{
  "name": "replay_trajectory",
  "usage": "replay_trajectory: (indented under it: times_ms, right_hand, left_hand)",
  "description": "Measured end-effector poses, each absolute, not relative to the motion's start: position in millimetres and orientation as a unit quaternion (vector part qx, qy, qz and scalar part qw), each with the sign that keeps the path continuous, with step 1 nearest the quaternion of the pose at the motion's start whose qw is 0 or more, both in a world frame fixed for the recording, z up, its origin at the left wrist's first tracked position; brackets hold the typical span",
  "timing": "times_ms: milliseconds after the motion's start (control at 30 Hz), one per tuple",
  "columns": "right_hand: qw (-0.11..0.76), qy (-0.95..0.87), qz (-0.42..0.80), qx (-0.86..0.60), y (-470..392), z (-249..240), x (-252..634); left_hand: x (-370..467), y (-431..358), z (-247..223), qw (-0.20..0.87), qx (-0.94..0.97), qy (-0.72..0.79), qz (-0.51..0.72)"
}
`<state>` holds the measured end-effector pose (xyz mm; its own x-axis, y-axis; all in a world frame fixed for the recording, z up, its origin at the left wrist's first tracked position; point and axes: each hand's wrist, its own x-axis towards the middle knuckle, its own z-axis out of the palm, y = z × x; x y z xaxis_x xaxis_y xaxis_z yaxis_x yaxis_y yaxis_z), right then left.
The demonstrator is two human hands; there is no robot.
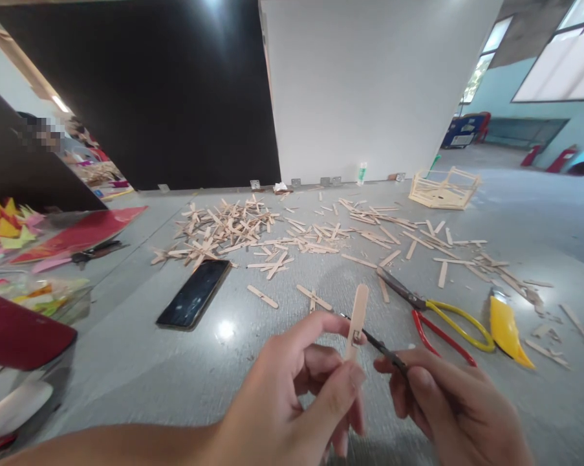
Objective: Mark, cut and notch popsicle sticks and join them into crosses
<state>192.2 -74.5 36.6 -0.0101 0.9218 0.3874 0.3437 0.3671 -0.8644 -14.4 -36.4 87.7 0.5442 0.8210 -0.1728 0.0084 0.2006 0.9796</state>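
Phone [193, 294], scissors [437, 310] — scattered sticks [253, 233], stick frame [443, 188]

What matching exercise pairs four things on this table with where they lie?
Things:
1. phone
2. stick
3. yellow knife
4. stick frame

Places:
A. far right, near the white wall
B. held upright in the left hand
C. flat, left of the hands, screen up
D. right of the pliers

Pairs: 1-C, 2-B, 3-D, 4-A
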Motion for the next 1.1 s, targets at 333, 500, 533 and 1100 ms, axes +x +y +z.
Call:
replay_trajectory:
  times_ms: [333, 500, 533, 1100]
  right_hand:
    - [0.501, -0.678, 0.237, -0.483, -73, 33, 194]
    - [0.509, -0.661, 0.24, -0.496, -76, 31, 192]
    - [0.511, -0.66, 0.233, -0.498, -76, 32, 191]
    - [0.263, -0.805, 0.105, -0.521, -58, 18, 196]
  left_hand:
    - [-15, -36, 88, 0.674, 0.558, 0.383, 0.298]
    - [-15, -36, 92, 0.598, 0.613, 0.404, 0.321]
    - [-16, -35, 92, 0.588, 0.619, 0.405, 0.327]
    - [-17, -28, 82, 0.607, 0.607, 0.383, 0.342]
